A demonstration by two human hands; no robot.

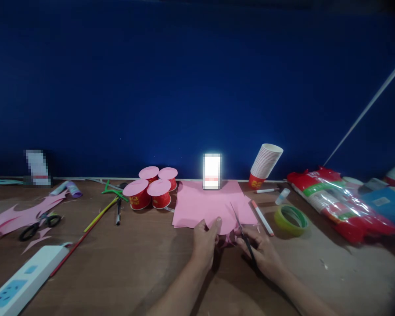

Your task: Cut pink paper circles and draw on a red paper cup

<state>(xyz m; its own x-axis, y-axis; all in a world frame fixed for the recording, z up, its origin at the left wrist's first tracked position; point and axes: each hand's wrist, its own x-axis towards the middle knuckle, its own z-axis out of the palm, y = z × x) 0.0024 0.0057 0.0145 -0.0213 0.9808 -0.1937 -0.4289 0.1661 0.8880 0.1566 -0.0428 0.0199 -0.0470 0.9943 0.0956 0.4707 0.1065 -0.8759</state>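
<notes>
My left hand [206, 239] pinches the near edge of a pink paper piece [225, 230], thumb on top. My right hand [261, 250] is closed round black-handled scissors [242, 230], whose blades point up and away over the paper. Both hands rest at the near edge of a stack of pink paper sheets [210, 204] lying flat on the wooden table [134, 263]. A white marker with a red cap [262, 218] lies just right of the sheets.
Several upside-down red cups with pink lids [149, 193] stand left of the sheets; a tilted cup stack [265, 164] and bright phone [212, 171] behind. Green tape roll [291, 218], red packet [335, 202] right. Power strip [23, 281], second scissors [39, 224], pink scraps, sticks left.
</notes>
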